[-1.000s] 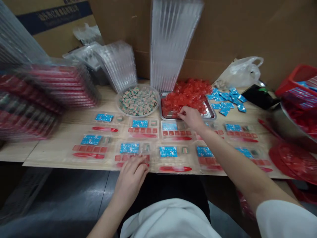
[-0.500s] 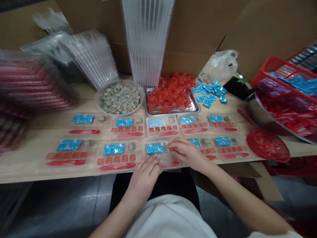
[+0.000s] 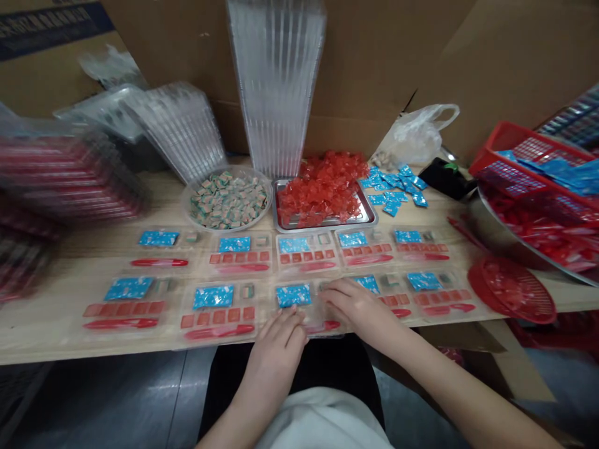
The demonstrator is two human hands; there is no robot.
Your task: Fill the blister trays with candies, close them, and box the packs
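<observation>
From my remote seat, the change worth logging is the right hand (image 3: 358,307): it has come down from the steel tray (image 3: 322,223) and now lies on the near row of the layout, its fingers reaching toward 9 o'clock across a clear plastic blister tray (image 3: 299,305). The left hand (image 3: 281,349) sits at that tray's near edge, at about 6 o'clock from it, so both hands are on the same piece, which lies mid-row along the front of the wooden counter (image 3: 51,349). Neither grip looks clenched. The fingers rest lightly curled on the plastic, and from here I cannot tell whether either hand is truly grasping the tray or only touching it. A blue sachet (image 3: 293,295) lies in the tray just left of the right hand, and a red stick (image 3: 327,325) shows beneath those fingers. Toward 12 o'clock, the steel tray carries a heap of red wrapped pieces (image 3: 322,190), with a clear bowl of wrapped sweets (image 3: 224,229) beside it at 10 o'clock, loose blue sachets (image 3: 395,193) at 1 o'clock and a round red basket (image 3: 512,290) at 3 o'clock.
</observation>
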